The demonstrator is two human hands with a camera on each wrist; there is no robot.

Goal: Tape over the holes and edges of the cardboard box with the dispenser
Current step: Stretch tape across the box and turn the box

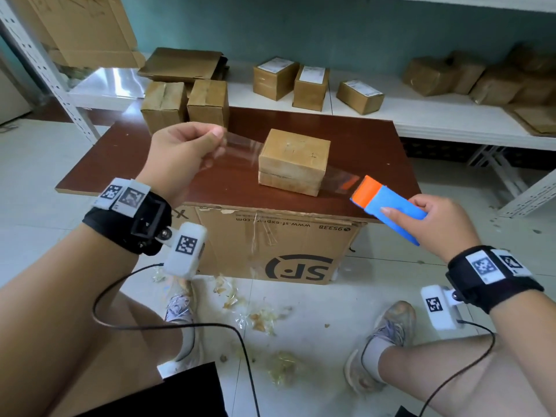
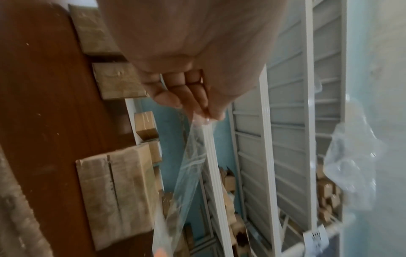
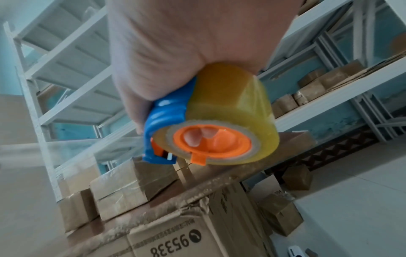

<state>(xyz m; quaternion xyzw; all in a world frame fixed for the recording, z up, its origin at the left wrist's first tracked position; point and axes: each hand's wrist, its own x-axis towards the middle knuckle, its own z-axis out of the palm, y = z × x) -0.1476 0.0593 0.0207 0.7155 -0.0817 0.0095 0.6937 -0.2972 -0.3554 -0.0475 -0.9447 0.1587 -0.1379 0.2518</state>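
A small cardboard box (image 1: 293,161) lies in the middle of the brown board (image 1: 120,158). My left hand (image 1: 183,158) hangs left of the box and pinches the free end of a clear tape strip (image 1: 240,152). The strip stretches in the air in front of the box, to the blue and orange dispenser (image 1: 388,203). My right hand (image 1: 436,221) grips that dispenser near the board's front right corner. In the left wrist view my fingers (image 2: 193,97) pinch the tape strip (image 2: 189,173). The right wrist view has the yellowish tape roll (image 3: 230,111) on the dispenser (image 3: 167,118).
Two taller boxes (image 1: 186,105) stand at the board's back left. The board rests on a large printed carton (image 1: 276,248). Behind runs a white shelf (image 1: 421,112) with several parcels. Tape scraps (image 1: 261,320) litter the tiled floor between my feet.
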